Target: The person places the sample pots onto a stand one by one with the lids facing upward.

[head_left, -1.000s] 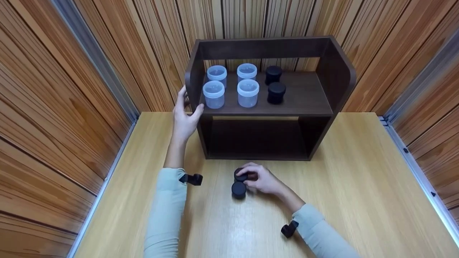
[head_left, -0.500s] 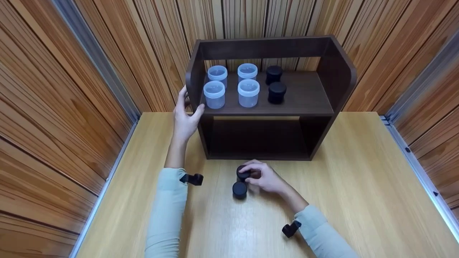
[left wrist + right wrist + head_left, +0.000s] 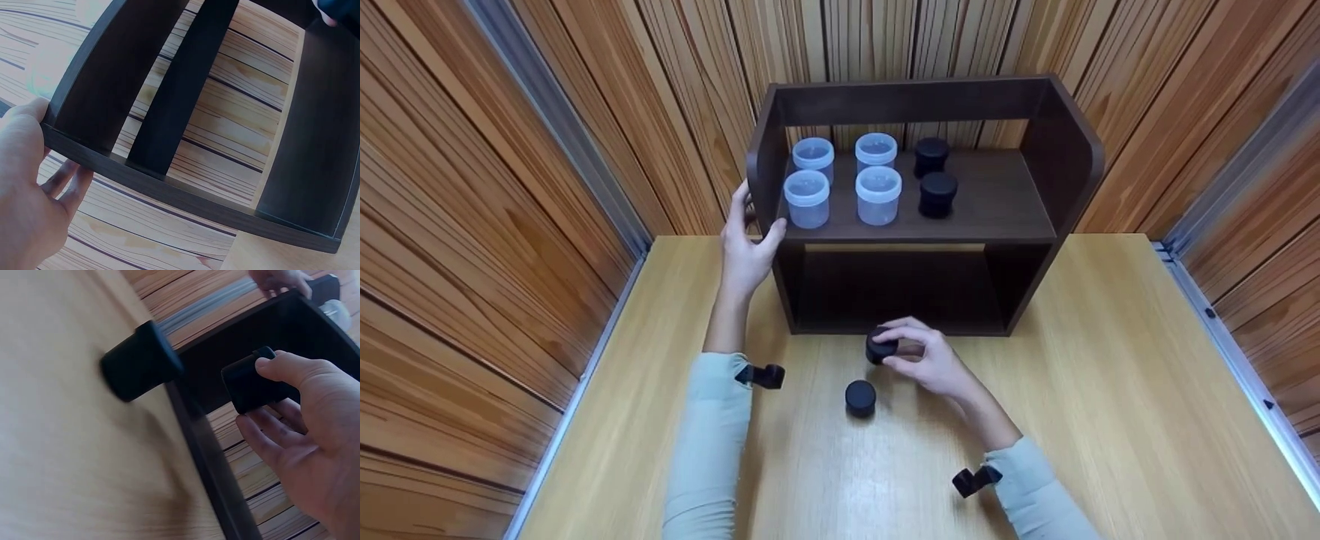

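My left hand (image 3: 748,259) grips the left side panel of a dark brown two-tier shelf (image 3: 915,240), thumb at the front edge and fingers round the outside. My right hand (image 3: 934,364) pinches a small black lidded jar (image 3: 880,346) between thumb and fingers. In the right wrist view this jar (image 3: 250,379) is lifted clear of the table, close to the shelf's front. A second black jar (image 3: 860,398) stands upright on the table, nearer to me and apart from the hand.
On the upper tier stand several translucent white-lidded jars (image 3: 878,196) at left and middle, with two black jars (image 3: 938,195) right of them. The lower tier (image 3: 896,292) opens to the front. Wood-patterned walls (image 3: 495,225) close in the wooden table (image 3: 1072,390).
My right hand has lifted the farther black jar from beside the other one and carried it forward and slightly right, towards the shelf. The left hand keeps its place.
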Tool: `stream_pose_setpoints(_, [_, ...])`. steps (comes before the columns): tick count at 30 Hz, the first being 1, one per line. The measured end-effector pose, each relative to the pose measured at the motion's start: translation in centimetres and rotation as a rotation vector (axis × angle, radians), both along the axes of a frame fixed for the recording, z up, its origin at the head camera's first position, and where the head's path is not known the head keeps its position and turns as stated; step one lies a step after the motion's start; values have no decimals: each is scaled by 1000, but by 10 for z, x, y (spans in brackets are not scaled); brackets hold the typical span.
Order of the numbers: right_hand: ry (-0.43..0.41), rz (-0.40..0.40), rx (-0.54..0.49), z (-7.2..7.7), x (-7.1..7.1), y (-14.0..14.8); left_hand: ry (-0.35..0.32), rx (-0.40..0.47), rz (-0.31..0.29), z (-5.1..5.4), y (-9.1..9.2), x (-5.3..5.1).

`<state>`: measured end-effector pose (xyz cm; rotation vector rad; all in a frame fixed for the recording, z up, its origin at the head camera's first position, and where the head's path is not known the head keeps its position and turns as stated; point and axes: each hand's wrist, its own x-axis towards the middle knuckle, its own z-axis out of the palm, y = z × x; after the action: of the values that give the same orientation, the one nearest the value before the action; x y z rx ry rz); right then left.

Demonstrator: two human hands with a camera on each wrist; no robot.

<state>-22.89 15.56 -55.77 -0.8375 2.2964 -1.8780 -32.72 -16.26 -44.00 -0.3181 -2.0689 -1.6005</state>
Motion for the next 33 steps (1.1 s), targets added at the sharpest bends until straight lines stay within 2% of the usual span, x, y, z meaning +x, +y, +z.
stream_pose_setpoints(6, [14, -68, -30, 14, 5, 5, -1, -1, 1, 0, -1, 0])
stream_pose_setpoints(11, [62, -131, -50, 24, 7, 11, -15, -3, -1, -1, -1, 0])
stream_pose_setpoints(18, [108, -219, -87, 36, 7, 24, 6, 10, 2, -1, -1, -1])
stream_pose_setpoints(33, [130, -310, -196, 70, 12, 61, -7, -11, 13, 0, -1, 2])
